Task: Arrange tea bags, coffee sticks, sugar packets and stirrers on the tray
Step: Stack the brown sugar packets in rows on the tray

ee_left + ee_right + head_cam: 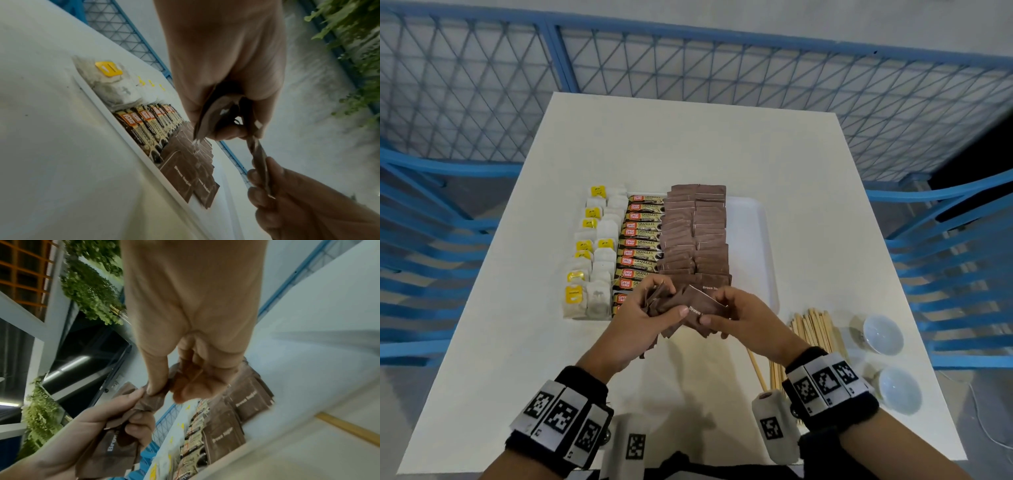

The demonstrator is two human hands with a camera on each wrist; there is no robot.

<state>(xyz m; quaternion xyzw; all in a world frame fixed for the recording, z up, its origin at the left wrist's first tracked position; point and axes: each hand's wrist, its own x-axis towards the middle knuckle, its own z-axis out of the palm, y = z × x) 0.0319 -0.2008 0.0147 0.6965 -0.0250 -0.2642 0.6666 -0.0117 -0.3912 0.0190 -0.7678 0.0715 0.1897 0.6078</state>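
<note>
A white tray (751,240) on the table carries columns of tea bags (599,260) with yellow tags, coffee sticks (642,246) and brown sugar packets (697,233). Just above the tray's near edge my left hand (654,308) grips a bunch of brown sugar packets (671,303). My right hand (726,315) pinches one packet (705,303) of that bunch between thumb and fingers. The left wrist view shows the left hand (226,126) curled round the packets (207,116), with the right hand (261,181) holding a packet edge. Wooden stirrers (813,330) lie on the table right of the tray.
Two small white bowls (883,334) (900,390) stand at the table's right edge. More brown packets (654,342) lie under my hands by the front of the tray. Blue mesh fencing (688,68) surrounds the table. The tray's right strip is bare.
</note>
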